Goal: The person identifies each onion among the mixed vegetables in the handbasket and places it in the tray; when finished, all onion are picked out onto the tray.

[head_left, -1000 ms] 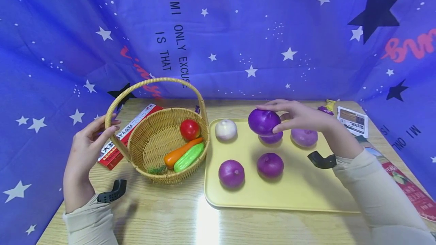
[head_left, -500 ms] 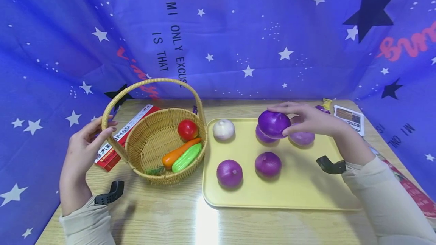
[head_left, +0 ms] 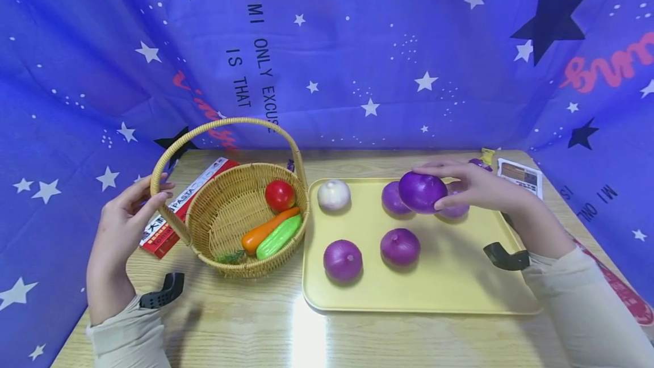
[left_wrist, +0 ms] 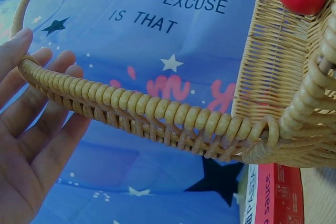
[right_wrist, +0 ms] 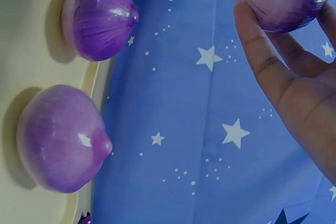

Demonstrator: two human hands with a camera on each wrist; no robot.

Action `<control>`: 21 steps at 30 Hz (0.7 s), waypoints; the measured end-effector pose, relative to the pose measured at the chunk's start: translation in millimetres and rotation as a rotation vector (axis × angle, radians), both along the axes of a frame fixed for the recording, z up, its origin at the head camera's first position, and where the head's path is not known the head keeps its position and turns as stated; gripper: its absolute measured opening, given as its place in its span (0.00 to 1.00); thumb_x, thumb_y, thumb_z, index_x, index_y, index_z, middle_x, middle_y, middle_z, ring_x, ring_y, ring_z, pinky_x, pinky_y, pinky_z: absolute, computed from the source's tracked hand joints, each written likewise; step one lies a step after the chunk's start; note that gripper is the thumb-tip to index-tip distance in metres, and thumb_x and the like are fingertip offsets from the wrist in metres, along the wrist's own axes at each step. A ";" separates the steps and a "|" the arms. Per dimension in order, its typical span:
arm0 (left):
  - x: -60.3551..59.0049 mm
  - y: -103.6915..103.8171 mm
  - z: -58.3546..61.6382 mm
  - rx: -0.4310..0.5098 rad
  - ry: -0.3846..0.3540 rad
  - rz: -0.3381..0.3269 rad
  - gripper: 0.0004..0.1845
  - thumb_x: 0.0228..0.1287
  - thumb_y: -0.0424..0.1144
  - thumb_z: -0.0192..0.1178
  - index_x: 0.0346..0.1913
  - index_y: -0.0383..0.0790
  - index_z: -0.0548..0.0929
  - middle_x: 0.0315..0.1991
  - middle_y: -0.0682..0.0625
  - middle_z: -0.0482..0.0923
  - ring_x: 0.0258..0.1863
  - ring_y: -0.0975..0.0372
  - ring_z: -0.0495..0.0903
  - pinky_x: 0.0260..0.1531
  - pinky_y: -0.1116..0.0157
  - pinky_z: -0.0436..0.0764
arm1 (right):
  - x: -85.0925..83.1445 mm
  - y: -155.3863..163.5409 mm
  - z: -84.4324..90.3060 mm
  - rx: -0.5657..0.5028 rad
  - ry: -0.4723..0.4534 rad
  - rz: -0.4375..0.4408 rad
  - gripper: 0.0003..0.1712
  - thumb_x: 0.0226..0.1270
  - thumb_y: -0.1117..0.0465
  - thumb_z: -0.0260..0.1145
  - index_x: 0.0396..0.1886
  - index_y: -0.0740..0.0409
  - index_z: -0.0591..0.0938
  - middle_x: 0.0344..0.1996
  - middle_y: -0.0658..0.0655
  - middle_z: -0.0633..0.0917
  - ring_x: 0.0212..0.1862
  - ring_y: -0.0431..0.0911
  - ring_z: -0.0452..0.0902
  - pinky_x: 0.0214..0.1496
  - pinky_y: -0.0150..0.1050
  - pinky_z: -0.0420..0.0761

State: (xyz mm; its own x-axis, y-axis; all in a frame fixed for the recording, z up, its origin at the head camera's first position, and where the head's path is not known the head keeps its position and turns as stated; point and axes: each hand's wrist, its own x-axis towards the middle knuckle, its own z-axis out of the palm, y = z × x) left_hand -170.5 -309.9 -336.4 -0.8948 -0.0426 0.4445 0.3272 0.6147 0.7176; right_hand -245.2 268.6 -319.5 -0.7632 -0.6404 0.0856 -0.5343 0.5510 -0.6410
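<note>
The right hand (head_left: 472, 186) holds a dark purple onion (head_left: 422, 192) just above the far side of the yellow tray (head_left: 444, 294), fingers arched over its top and thumb tucked beneath; the right wrist view shows fingertips (right_wrist: 252, 30) curled around its glossy skin. The onion looks like a light plastic model: smooth, stiff and probably slick, so a wrap around its widest part seems safer than a pinch at its pointed tip. It hangs between two purple onions that rest on the tray, one (head_left: 392, 197) on the side toward the basket and a paler one (head_left: 455, 208) partly hidden by the hand. Nearer the front edge of the tray sit two more purple onions (head_left: 343, 260) (head_left: 400, 246), and a white onion (head_left: 334, 194) lies in the far corner next to the basket.

The left hand (head_left: 120, 231) is open against the handle (left_wrist: 136, 108) of the wicker basket (head_left: 225, 214), with straight fingers (left_wrist: 31, 103) lying along the coiled cane. The handle looks rigid and rough enough to grip well. The basket, just beside the tray on the wooden bench (head_left: 245, 328), contains a tomato (head_left: 279, 195), a carrot (head_left: 268, 230) and a cucumber (head_left: 278, 236).

A red box (head_left: 176, 214) behind the basket reads "PASTA"; the left wrist view adds "sauce". The blue starred cloth (head_left: 357, 44) reads "MI ONLY EXCUSE IS THAT".
</note>
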 end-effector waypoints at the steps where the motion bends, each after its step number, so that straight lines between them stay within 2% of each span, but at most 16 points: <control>1: 0.2 0.0 0.0 0.000 0.002 0.000 0.17 0.67 0.34 0.55 0.58 0.41 0.78 0.42 0.74 0.79 0.42 0.81 0.78 0.41 0.86 0.74 | 0.7 1.2 -0.4 -0.004 0.005 0.002 0.38 0.55 0.61 0.72 0.66 0.54 0.70 0.64 0.64 0.69 0.54 0.22 0.66 0.49 0.27 0.78; 4: 0.4 -0.2 -0.2 -0.002 0.005 -0.002 0.17 0.67 0.35 0.55 0.58 0.40 0.78 0.41 0.75 0.78 0.41 0.81 0.78 0.41 0.86 0.74 | 2.9 5.3 -1.5 -0.009 -0.011 -0.010 0.37 0.55 0.62 0.71 0.66 0.54 0.70 0.65 0.65 0.68 0.56 0.21 0.64 0.49 0.27 0.78; 10: 0.6 -0.5 -0.1 0.000 0.003 0.000 0.17 0.67 0.34 0.55 0.58 0.40 0.77 0.42 0.74 0.79 0.42 0.81 0.78 0.42 0.87 0.74 | 7.2 12.8 -3.2 0.010 -0.026 -0.067 0.37 0.53 0.62 0.72 0.65 0.51 0.72 0.64 0.60 0.70 0.55 0.21 0.65 0.48 0.27 0.77; 13: 0.9 0.1 0.5 -0.005 -0.004 0.014 0.17 0.67 0.34 0.55 0.58 0.41 0.77 0.42 0.73 0.79 0.41 0.83 0.77 0.42 0.87 0.73 | 9.1 15.9 -3.9 -0.013 -0.044 -0.056 0.37 0.53 0.64 0.72 0.65 0.53 0.71 0.64 0.59 0.70 0.58 0.22 0.63 0.51 0.25 0.76; 21: 0.3 -0.8 -0.7 0.010 -0.014 0.014 0.18 0.66 0.34 0.56 0.58 0.40 0.77 0.42 0.75 0.78 0.41 0.83 0.77 0.41 0.88 0.73 | 17.6 28.3 -8.5 -0.049 -0.077 -0.043 0.38 0.55 0.65 0.71 0.67 0.56 0.69 0.63 0.41 0.67 0.57 0.22 0.65 0.51 0.26 0.78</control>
State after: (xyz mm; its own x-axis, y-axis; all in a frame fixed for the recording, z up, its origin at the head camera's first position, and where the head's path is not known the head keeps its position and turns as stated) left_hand -170.2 -310.6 -337.1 -0.9001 -0.0598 0.4315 0.3085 0.6119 0.7283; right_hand -227.6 296.9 -328.1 -0.7952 -0.6037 0.0560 -0.4589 0.5390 -0.7063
